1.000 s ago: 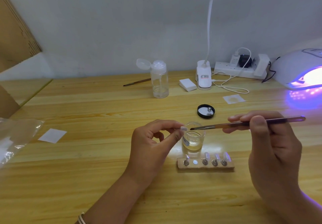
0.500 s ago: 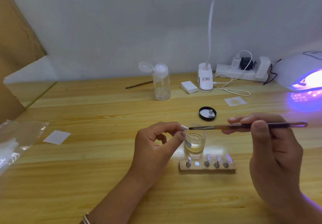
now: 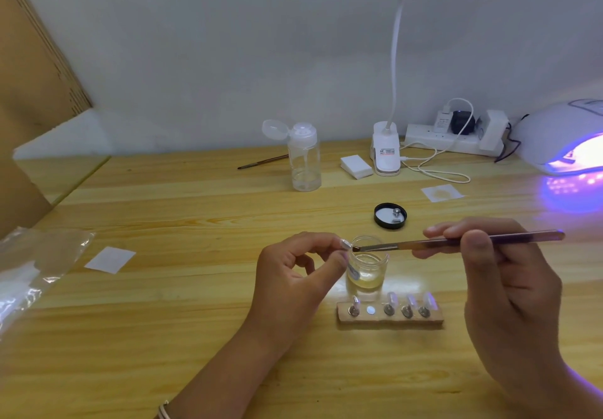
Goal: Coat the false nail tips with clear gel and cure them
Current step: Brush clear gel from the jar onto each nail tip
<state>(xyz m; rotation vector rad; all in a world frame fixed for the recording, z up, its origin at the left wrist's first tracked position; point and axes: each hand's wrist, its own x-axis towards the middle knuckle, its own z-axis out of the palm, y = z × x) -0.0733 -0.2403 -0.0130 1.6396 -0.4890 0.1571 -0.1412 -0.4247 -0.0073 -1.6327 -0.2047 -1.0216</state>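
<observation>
- Your left hand (image 3: 293, 275) is closed in a pinch, thumb and forefinger gripping one clear nail tip (image 3: 346, 244) at the left rim of the gel jar (image 3: 368, 265).
- Your right hand (image 3: 502, 275), right of the jar, grips the brush (image 3: 456, 242). It lies nearly level across the jar's mouth with its bristles at the held tip; I cannot tell whether they touch.
- The jar stands open on the pale wooden table (image 3: 163, 337), with a little clear gel in its bottom.
- Just in front of the jar lies the wooden holder (image 3: 390, 320), with four more nail tips (image 3: 409, 301) upright on it and one bare spot.
- Just behind the jar sits its black lid (image 3: 390, 215), upside down.
- Far right and behind the jar, the curing lamp (image 3: 561, 138) glows violet onto the wood.
- Behind the jar, at the white wall (image 3: 195, 60), stand a clip desk lamp (image 3: 386, 151) and a power strip (image 3: 450, 141), with a stack of white pads (image 3: 356, 166) beside the lamp.
- Behind and left of the jar stands a clear dispenser bottle (image 3: 304, 157), its cap flipped open, and a spare brush (image 3: 262, 161) lies past it.
- Well left of the jar lie a white paper square (image 3: 110, 259) and a clear plastic bag (image 3: 29, 272); brown cardboard (image 3: 29, 76) leans at that far side.
</observation>
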